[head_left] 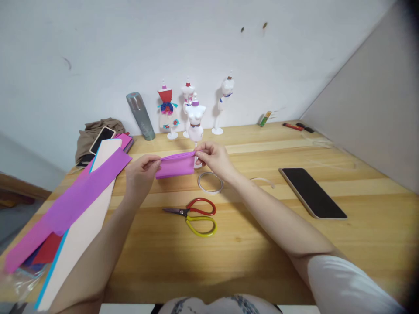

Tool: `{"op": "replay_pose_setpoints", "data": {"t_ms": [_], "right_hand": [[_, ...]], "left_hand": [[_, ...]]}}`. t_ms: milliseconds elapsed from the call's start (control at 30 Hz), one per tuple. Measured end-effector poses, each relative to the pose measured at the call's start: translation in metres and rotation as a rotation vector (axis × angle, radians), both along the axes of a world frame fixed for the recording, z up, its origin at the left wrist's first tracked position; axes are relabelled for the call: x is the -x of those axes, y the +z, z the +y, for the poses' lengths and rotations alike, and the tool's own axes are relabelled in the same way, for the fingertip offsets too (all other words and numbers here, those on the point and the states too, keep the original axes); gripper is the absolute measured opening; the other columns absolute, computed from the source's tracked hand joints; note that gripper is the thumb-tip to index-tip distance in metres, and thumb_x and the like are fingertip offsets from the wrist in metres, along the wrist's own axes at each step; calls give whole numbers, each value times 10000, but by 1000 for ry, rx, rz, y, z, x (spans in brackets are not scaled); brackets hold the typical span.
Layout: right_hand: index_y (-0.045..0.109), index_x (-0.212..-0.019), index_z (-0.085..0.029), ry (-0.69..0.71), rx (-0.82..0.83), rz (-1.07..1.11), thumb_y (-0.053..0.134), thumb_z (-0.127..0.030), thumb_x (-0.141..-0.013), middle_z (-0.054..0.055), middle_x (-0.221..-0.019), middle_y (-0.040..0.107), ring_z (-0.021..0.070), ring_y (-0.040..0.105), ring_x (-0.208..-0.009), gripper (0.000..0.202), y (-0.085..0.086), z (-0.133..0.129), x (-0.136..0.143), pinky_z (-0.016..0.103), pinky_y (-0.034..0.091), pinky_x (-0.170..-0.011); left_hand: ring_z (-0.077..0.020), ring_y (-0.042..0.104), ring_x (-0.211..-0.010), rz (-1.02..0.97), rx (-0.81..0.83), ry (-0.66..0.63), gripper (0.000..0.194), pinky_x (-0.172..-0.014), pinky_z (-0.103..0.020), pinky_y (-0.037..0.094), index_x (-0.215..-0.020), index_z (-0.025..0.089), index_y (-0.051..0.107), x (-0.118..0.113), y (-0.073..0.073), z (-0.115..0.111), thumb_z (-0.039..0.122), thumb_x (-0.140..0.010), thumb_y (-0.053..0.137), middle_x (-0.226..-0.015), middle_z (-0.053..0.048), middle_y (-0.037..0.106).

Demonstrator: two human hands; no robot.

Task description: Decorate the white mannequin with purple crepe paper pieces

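A short piece of purple crepe paper (175,168) is stretched between my hands above the table, its upper edge folded or gathered. My left hand (143,172) pinches its left corner. With thumb and fingers, my right hand (212,159) grips the upper right corner. Right behind the paper stands a small white dress-form mannequin (195,114) with a purple neck and a brown waist band; its base is partly hidden by my right hand. Below the paper lie scissors (186,213) with one red and one yellow handle, blades pointing left. A ring of white tape or wire (210,182) rests beneath my right wrist.
Purple and white paper strips (81,192) cover the table's left side, near a phone (102,139) on brown cloth. A grey bottle (140,116) and more mannequins (166,109) line the wall. A dark tablet (312,193) lies right; a glue stick (265,119) stands behind.
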State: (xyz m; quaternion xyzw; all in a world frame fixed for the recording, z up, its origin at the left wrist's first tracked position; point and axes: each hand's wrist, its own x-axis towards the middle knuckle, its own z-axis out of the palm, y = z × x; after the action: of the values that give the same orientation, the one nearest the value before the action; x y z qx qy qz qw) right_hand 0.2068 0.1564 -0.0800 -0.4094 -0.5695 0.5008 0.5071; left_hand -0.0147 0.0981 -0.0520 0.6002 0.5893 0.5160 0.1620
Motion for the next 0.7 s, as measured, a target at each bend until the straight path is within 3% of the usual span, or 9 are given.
{"op": "replay_pose_setpoints", "data": {"t_ms": [100, 233, 433, 700], "right_hand": [[624, -783, -190, 78, 100, 109, 776, -284, -718, -17, -548, 655, 119, 601, -493, 191, 2, -1, 0, 237, 484, -512], [651, -755, -180, 101, 93, 199, 852, -331, -609, -3, -577, 684, 107, 599, -506, 291, 2, -1, -2, 236, 496, -527], [690, -729, -176, 27, -14, 204, 830, -308, -602, -2, -598, 679, 109, 575, -524, 231, 4, -2, -3, 267, 493, -558], [692, -716, -188, -4, -39, 159, 798, -312, -606, -9, -592, 663, 117, 560, -522, 197, 5, -1, -3, 288, 499, -561]], "left_hand": [[-173, 727, -610, -59, 18, -15, 107, -601, -257, 586, -760, 196, 740, 2, 4, 0, 269, -705, 684, -632, -3, 738], [-175, 720, -576, -136, 46, -32, 111, -582, -267, 595, -749, 194, 742, 4, 7, -1, 275, -683, 703, -604, -1, 731], [-188, 726, -571, -204, 84, -87, 172, -582, -287, 614, -752, 188, 736, 4, 7, -1, 335, -663, 748, -598, -9, 732], [-207, 734, -579, -244, 102, -111, 189, -593, -311, 626, -742, 190, 747, 7, 1, 3, 345, -638, 779, -601, -28, 735]]}}
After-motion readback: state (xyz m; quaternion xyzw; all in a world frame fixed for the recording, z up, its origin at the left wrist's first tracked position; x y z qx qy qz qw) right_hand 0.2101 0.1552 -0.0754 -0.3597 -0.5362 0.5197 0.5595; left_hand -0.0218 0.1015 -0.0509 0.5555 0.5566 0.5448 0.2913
